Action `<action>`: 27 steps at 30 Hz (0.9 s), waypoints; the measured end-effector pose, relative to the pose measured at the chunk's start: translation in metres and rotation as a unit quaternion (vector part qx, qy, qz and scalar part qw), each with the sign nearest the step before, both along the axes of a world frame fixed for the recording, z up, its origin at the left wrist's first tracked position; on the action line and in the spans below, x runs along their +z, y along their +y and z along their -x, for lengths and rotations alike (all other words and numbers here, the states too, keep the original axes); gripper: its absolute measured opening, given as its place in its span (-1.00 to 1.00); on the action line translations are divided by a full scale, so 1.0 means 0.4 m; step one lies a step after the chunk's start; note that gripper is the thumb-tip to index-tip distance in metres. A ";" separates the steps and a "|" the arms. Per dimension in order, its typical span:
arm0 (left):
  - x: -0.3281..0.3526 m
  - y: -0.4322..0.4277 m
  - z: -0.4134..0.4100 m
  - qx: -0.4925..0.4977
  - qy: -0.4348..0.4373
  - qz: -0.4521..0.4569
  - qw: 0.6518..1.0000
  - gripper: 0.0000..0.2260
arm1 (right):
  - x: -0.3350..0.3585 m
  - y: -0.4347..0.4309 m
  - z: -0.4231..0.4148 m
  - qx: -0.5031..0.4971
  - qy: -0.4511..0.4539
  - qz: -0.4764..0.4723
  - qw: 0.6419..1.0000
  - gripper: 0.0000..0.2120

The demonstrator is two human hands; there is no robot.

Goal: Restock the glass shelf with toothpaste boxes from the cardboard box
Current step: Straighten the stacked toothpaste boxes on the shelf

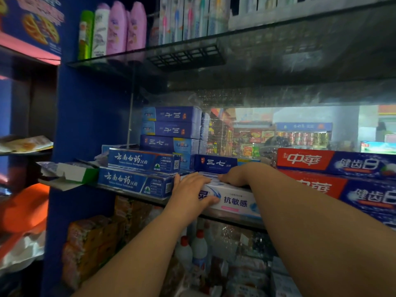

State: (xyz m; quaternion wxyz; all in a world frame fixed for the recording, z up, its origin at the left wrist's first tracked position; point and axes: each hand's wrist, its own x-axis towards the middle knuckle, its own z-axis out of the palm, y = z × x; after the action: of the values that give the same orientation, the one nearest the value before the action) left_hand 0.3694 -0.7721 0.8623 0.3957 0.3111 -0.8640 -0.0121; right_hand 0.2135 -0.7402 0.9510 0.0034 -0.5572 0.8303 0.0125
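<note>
A white toothpaste box (233,201) with blue print lies on the front edge of the glass shelf (231,218). My left hand (189,190) grips its left end, thumb on the front face and fingers over the top. My right hand (232,175) rests palm down on its top, further back. Blue toothpaste boxes (137,183) are stacked to the left, more blue boxes (171,129) behind them, and red and blue boxes (334,163) to the right. The cardboard box is out of view.
The glass shelf above (192,46) carries pink bottles (126,26) and toothbrush packs. Below stand white bottles with red caps (192,247) and orange packets (94,239). An opened green and white carton (68,173) sits at the shelf's left end. A blue upright (70,125) borders the left.
</note>
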 end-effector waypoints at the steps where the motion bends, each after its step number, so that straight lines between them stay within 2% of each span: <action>1: 0.001 0.004 -0.002 0.000 -0.002 -0.002 1.000 -0.48 | 0.001 0.003 0.000 0.000 0.002 0.000 1.000 -0.38; 8: -0.007 0.024 -0.016 0.007 0.007 0.012 1.000 -0.47 | 0.002 0.022 -0.016 -0.006 -0.042 0.005 0.999 -0.42; 20: -0.008 0.032 -0.040 0.002 -0.013 0.022 1.000 -0.44 | 0.007 0.051 -0.022 -0.008 -0.008 0.004 1.000 -0.32; 27: -0.009 0.040 -0.042 0.003 -0.004 0.024 1.000 -0.46 | 0.008 0.067 -0.025 -0.009 0.003 -0.001 1.000 -0.35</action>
State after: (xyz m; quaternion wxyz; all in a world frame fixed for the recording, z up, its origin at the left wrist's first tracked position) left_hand 0.3862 -0.7562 0.8586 0.3991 0.3042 -0.8649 0.0109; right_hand 0.2236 -0.7135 0.9542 0.0020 -0.5499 0.8351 0.0149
